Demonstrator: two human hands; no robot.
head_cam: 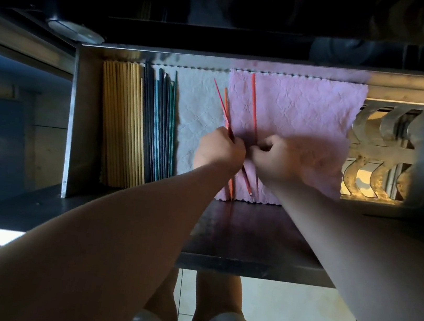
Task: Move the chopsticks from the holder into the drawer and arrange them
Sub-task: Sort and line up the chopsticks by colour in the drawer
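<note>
The open metal drawer (74,117) is lined with a white cloth (197,119) and a pink cloth (295,112). Against its left wall lie wooden chopsticks (122,125), and just beside them dark chopsticks (159,125), all lying front to back. Bare cloth between those rows and the perforated metal rack (379,157) at the right leaves open room. Over that middle, the left hand (219,149) is fisted on two red chopsticks (223,107) that fan toward the back edge. The right hand (274,156), just beside it, pinches another red chopstick (254,106), lying over the pink cloth.
</note>
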